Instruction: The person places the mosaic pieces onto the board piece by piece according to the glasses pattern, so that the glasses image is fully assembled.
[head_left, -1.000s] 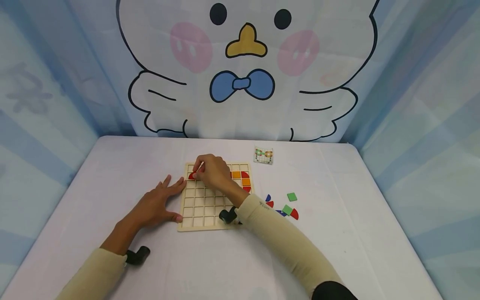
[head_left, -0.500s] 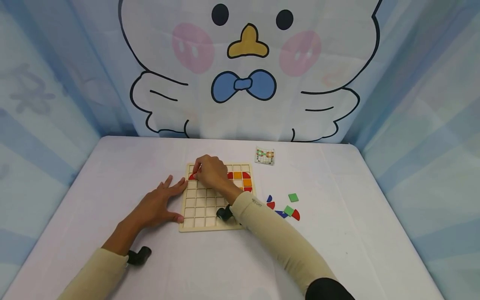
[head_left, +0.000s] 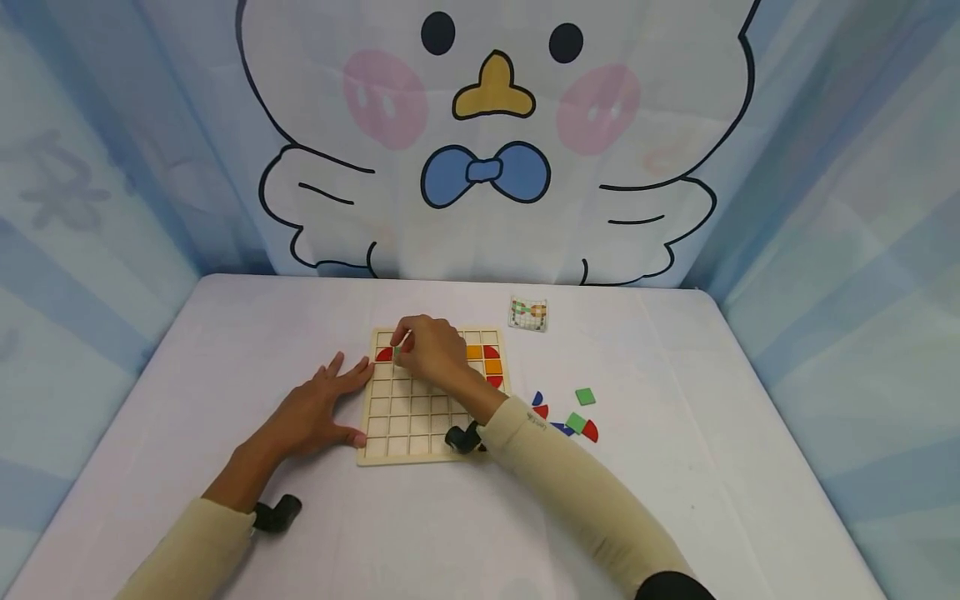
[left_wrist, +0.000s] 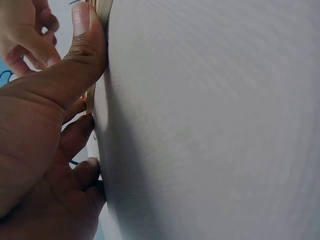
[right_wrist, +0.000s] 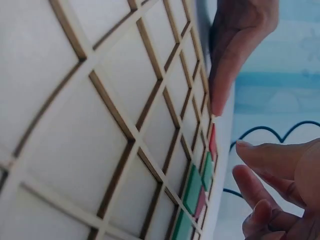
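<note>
A pale wooden grid board [head_left: 400,425] lies on the white table. My left hand [head_left: 311,408] rests along its left edge, fingers spread; the left wrist view shows the thumb [left_wrist: 82,42] against the board's side. My right hand [head_left: 431,350] is over the upper rows. In the right wrist view its thumb and fingertips stand apart with nothing between them, close to the board's edge. A red quarter-round piece [head_left: 384,355] sits in a cell at the upper left. Green pieces [right_wrist: 192,190] fill cells near it. Orange squares [head_left: 492,367] and red rounded pieces [head_left: 491,352] sit at the upper right.
Loose tiles lie right of the board: green squares [head_left: 585,397], red quarter-rounds [head_left: 591,431] and blue pieces [head_left: 537,398]. A small pattern card [head_left: 528,314] lies behind the board's right corner. A printed curtain [head_left: 483,233] stands behind the table.
My right hand has let go of the red quarter-round piece and drawn back slightly to the right, leaving it in the upper-left cell. The left hand stays at the board's edge.
</note>
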